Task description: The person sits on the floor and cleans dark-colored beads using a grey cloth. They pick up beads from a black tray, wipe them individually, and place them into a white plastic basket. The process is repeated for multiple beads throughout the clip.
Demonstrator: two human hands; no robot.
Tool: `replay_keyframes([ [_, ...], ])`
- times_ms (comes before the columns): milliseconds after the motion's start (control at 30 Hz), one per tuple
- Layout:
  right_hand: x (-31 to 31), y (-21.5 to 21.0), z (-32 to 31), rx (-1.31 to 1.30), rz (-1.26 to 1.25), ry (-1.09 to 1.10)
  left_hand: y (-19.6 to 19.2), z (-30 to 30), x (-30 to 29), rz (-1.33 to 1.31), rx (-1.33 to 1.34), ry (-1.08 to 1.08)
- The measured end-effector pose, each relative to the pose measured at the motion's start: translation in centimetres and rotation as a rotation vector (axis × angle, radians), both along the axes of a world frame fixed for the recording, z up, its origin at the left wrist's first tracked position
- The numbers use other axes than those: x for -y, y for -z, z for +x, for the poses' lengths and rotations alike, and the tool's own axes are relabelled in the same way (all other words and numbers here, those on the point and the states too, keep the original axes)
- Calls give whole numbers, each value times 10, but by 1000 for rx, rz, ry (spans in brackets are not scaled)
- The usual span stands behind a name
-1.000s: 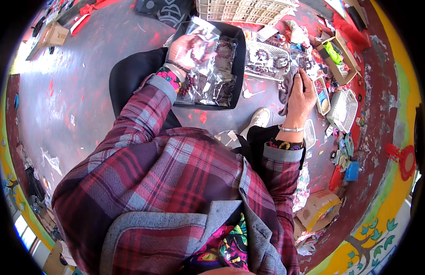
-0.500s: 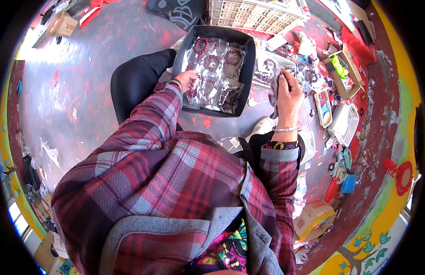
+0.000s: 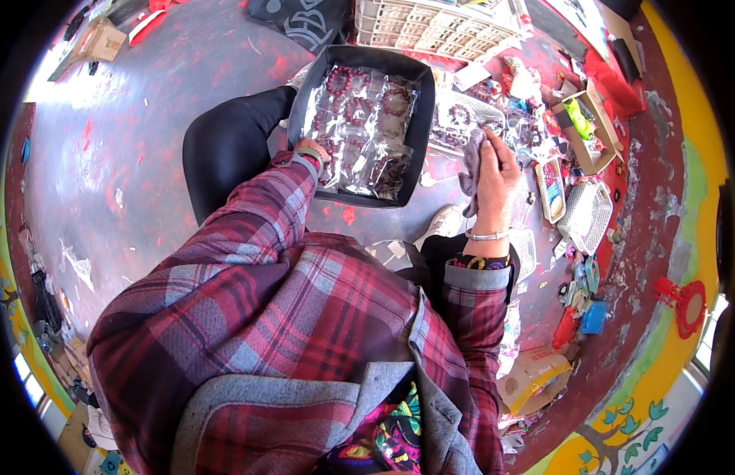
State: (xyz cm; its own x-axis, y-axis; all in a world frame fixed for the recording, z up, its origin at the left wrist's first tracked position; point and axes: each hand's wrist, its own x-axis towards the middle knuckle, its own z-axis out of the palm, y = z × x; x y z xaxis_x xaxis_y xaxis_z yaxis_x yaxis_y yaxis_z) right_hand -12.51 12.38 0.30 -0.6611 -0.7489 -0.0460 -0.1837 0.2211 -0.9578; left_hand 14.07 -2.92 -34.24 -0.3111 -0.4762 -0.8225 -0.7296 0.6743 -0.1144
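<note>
A black open box (image 3: 422,134) stands in front of me, with several beaded bracelets in clear plastic bags (image 3: 359,111) laid inside it. They look dark red. My left hand (image 3: 313,150) reaches over the near left part of the box, by the bags at that side; its fingers are mostly hidden, so I cannot tell whether they grip anything. To the right of the box, my right hand (image 3: 498,174) is raised and closed on a grey cloth (image 3: 470,172), which hangs down beside the palm.
Beyond the box are a cream plastic crate (image 3: 435,30) and a dark printed bag (image 3: 300,20). On the right lie a white basket (image 3: 587,215), a small tray of coloured beads (image 3: 550,190), a cardboard box (image 3: 589,131) and loose packets. Another cardboard carton (image 3: 534,380) sits nearer me.
My left hand has moved nearer to me and slightly left, and its fingers are now less visible. The right hand still holds the cloth, more of which shows. The view has shifted slightly.
</note>
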Motion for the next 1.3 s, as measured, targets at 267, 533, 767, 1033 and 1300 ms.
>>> replay_keyframes([
  [267, -3, -6, 1, 186, -55, 36, -4, -10, -11, -26, -37, -347],
  [533, -5, -9, 3, 95, 11, 1, 12, 11, -11, -167, -78, -604],
  [767, -6, -10, 5, 150, -68, -14, 49, 34, -13, -680, -197, -1069],
  [1033, -16, -12, -2, 98, -93, -9, -37, -12, -40, 129, -137, -505],
  [1300, -17, -13, -1, 191, -77, 24, -33, -19, -47, 149, -111, -403],
])
